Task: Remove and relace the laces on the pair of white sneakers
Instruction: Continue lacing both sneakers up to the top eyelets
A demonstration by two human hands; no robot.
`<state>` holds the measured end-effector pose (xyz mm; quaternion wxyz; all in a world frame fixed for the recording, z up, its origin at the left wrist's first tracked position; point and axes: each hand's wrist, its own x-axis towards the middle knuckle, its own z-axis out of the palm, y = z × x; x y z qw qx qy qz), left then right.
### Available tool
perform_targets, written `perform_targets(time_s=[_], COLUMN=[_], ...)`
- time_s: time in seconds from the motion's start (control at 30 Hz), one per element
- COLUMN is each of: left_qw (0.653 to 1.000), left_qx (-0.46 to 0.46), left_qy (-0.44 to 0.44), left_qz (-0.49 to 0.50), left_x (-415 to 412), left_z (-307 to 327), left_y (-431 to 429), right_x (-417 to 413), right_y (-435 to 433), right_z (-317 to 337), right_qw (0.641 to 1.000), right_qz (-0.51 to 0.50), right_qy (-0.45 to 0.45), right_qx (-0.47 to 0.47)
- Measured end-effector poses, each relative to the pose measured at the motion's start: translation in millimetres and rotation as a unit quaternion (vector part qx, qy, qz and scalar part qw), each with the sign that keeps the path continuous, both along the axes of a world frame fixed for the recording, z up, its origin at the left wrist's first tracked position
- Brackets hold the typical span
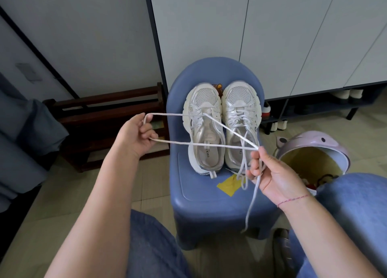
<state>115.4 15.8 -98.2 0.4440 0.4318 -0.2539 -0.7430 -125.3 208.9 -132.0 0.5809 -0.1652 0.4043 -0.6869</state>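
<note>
Grips lace (178, 142) taut in left hand (136, 134) and right hand (270, 173), mostly out of left sneaker (204, 129); right sneaker (240, 110) still laced, relacing not started.

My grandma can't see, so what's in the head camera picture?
The left hand and right hand stretch a white shoelace between them, threaded through one white sneaker's front eyelets. Both sneakers sit on a blue chair; the other sneaker is laced.

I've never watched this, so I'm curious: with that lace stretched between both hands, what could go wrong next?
The lace seems still threaded through the half-unlaced sneaker; a pull by the left hand and right hand could drag it off the blue stool. Its strand crosses the laced sneaker, whose loose ends might tangle with it.
</note>
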Motion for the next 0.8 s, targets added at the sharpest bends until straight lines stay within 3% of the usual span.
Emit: perform_targets(time_s=[0.1, 0.17, 0.3, 0.37, 0.43, 0.5, 0.57, 0.63, 0.73, 0.8], left_qw=[0.997, 0.989, 0.956, 0.918, 0.843, 0.772, 0.775, 0.832, 0.919, 0.927], left_qx=[0.021, 0.03, -0.042, -0.109, -0.194, -0.311, -0.405, -0.415, -0.297, -0.233], left_qy=[-0.038, -0.11, -0.289, -0.375, -0.479, -0.534, -0.478, -0.357, -0.137, -0.067], left_qz=[0.07, 0.095, 0.007, -0.072, -0.15, -0.148, -0.084, -0.085, -0.219, -0.287], left_x=[14.0, 22.3, 4.1, -18.3, -37.8, -55.6, -73.9, -91.5, -112.8, -120.8], left_z=[-3.4, -8.4, -8.6, -3.1, -3.2, -12.2, -12.6, -8.7, -8.2, -10.3], left_y=[-8.1, -13.9, -8.1, 8.4, 27.1, 39.0, 50.0, 58.3, 70.1, 72.3], right_x=[-13.5, -21.9, -30.3, -30.9, -31.3, -32.0, -29.8, -27.6, -28.7, -31.5], right_y=[-2.3, -4.3, -12.9, -20.7, -30.3, -41.5, -52.2, -62.5, -76.7, -84.6], right_z=[2.9, 5.6, 21.3, 34.2, 47.9, 60.0, 73.4, 84.3, 91.3, 92.0], right_qw=[1.0, 0.999, 0.999, 0.999, 0.995, 0.985, 0.975, 0.972, 0.978, 0.98], right_qz=[-0.022, -0.037, -0.026, 0.004, 0.046, 0.083, 0.089, 0.08, 0.077, 0.085], right_qy=[-0.02, -0.028, -0.02, -0.003, 0.053, 0.134, 0.192, 0.212, 0.181, 0.166], right_qx=[-0.004, -0.008, -0.022, -0.043, -0.064, -0.076, -0.071, -0.067, -0.066, -0.063])
